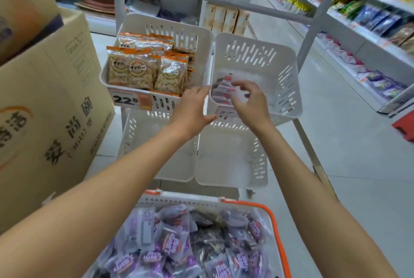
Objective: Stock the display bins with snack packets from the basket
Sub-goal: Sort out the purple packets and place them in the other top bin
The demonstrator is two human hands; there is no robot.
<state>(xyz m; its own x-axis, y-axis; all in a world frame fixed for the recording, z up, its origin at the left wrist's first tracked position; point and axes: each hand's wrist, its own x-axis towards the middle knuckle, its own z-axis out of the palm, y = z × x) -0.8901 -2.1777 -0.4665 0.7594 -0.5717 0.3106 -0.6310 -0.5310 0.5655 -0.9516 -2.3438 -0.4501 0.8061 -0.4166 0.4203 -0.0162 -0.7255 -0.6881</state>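
Note:
A white basket with an orange rim stands at the bottom, full of purple snack packets. Above it, the upper right white bin holds a row of white and dark packets against its left wall. My left hand is at that bin's left front corner, fingers straight, thumb by the rim. My right hand hovers over the packets with fingers loosely curled; whether it pinches one is unclear. The upper left bin holds orange-topped snack bags.
Two white bins sit on the lower tier of the rack. A big cardboard box stands close on the left. Stocked shelves run along the right side of a tiled aisle. A price tag hangs on the left bin.

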